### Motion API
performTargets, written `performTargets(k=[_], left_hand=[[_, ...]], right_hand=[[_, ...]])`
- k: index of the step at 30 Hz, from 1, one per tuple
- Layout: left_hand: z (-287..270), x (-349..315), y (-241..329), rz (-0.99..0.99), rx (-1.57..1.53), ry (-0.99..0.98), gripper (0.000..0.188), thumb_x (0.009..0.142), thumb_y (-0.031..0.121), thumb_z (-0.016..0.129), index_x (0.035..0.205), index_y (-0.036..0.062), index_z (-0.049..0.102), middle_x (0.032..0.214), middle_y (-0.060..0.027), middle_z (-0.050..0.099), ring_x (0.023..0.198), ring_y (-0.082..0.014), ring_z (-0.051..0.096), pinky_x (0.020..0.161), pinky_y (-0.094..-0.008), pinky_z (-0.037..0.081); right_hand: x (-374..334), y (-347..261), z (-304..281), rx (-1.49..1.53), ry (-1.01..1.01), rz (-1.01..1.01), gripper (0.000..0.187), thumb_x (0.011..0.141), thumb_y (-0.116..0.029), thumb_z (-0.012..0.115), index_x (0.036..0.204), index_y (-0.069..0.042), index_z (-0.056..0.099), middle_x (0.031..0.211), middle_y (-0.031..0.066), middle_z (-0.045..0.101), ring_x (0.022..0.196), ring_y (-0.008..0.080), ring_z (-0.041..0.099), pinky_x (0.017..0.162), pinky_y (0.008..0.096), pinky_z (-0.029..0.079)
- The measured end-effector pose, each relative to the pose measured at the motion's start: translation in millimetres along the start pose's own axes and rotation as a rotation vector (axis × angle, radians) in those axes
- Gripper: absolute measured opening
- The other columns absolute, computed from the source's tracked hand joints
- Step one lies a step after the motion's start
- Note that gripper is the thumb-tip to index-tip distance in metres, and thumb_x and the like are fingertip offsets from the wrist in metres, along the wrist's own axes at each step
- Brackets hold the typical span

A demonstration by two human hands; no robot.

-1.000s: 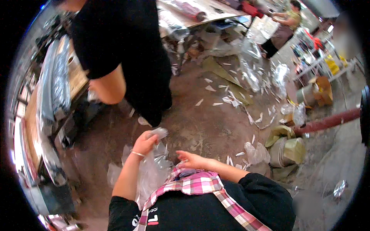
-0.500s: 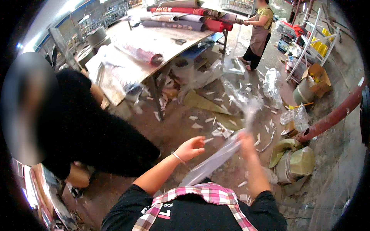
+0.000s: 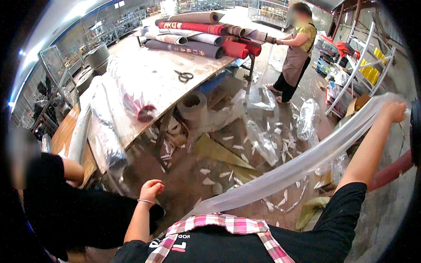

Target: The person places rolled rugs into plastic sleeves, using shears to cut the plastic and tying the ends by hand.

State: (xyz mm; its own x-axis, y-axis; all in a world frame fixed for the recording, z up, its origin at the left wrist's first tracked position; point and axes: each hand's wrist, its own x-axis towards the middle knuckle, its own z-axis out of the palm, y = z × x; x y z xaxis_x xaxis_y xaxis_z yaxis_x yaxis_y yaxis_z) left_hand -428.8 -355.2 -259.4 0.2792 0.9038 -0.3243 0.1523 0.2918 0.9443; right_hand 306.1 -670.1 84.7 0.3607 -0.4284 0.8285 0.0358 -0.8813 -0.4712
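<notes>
My right hand (image 3: 393,112) is stretched far out to the right, closed round the end of a long clear plastic film sleeve (image 3: 280,175). The film runs in a taut, bunched band down to the left, passing in front of my chest; its lower end is hidden by my checked apron. At the left, my left hand (image 3: 151,190), with a bracelet at the wrist, hangs apart from the film. Its fingers are loosely curled, with nothing seen in them.
Ahead stands a worktable (image 3: 164,81) with rolled mats (image 3: 188,48), plastic-wrapped rolls (image 3: 103,122) and scissors (image 3: 184,76). A co-worker (image 3: 26,206) is close at the left, another person (image 3: 298,57) farther off. Scraps and crumpled plastic (image 3: 309,120) litter the floor; a ladder (image 3: 357,65) stands right.
My right hand has swung up and out to the right, drawing the film out long. My left hand has moved left and down, its fingers curling. The view has shifted, and the near co-worker sits lower.
</notes>
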Motion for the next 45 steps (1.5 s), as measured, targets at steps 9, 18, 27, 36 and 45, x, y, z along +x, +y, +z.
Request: performTargets(k=[9, 18, 27, 36, 45], left_hand=[[163, 217, 201, 0.579, 0.062, -0.348, 0.060, 0.071, 0.023, 0.062, 0.121, 0.0048, 0.033, 0.108, -0.0073, 0.048, 0.097, -0.0146, 0.046, 0.083, -0.0277, 0.036], [225, 344, 244, 0.505, 0.262, -0.254, 0.021, 0.064, 0.011, 0.064, 0.080, -0.0001, 0.056, 0.074, -0.0043, 0.056, 0.071, -0.0120, 0.052, 0.064, -0.0255, 0.042], [152, 443, 200, 0.038, -0.262, 0.501, 0.009, 0.062, 0.005, 0.051, 0.070, 0.0029, 0.055, 0.061, -0.0030, 0.053, 0.055, -0.0131, 0.049, 0.051, -0.0242, 0.038], [183, 442, 185, -0.272, -0.346, 0.568, 0.015, 0.063, 0.002, 0.053, 0.078, 0.0008, 0.054, 0.067, -0.0037, 0.055, 0.061, -0.0129, 0.052, 0.055, -0.0244, 0.040], [170, 419, 158, -0.327, -0.501, 0.678, 0.019, 0.062, 0.000, 0.053, 0.081, -0.0002, 0.053, 0.066, -0.0056, 0.054, 0.059, -0.0144, 0.051, 0.055, -0.0258, 0.042]], right_hand=[[-241, -305, 0, 1.160, -0.564, -0.682, 0.020, 0.072, -0.017, 0.053, 0.087, -0.004, 0.053, 0.081, 0.0146, 0.054, 0.076, 0.0279, 0.051, 0.068, 0.0362, 0.040], [-552, -411, -36, 1.466, -1.956, -1.463, 0.024, 0.071, -0.028, 0.052, 0.083, -0.008, 0.056, 0.078, 0.0154, 0.057, 0.073, 0.0330, 0.054, 0.065, 0.0390, 0.043], [-668, -715, 87, 1.324, -2.727, -0.793, 0.032, 0.077, -0.030, 0.050, 0.100, -0.007, 0.051, 0.088, 0.0026, 0.055, 0.066, 0.0145, 0.049, 0.062, 0.0302, 0.041], [-769, -990, 102, 1.023, -2.596, 0.807, 0.039, 0.074, -0.044, 0.054, 0.080, -0.006, 0.049, 0.072, 0.0035, 0.051, 0.056, 0.0126, 0.047, 0.047, 0.0269, 0.035], [-680, -913, -80, 2.384, -1.697, -0.465, 0.041, 0.080, -0.039, 0.044, 0.095, -0.001, 0.052, 0.083, 0.0098, 0.055, 0.071, 0.0178, 0.053, 0.058, 0.0317, 0.041]])
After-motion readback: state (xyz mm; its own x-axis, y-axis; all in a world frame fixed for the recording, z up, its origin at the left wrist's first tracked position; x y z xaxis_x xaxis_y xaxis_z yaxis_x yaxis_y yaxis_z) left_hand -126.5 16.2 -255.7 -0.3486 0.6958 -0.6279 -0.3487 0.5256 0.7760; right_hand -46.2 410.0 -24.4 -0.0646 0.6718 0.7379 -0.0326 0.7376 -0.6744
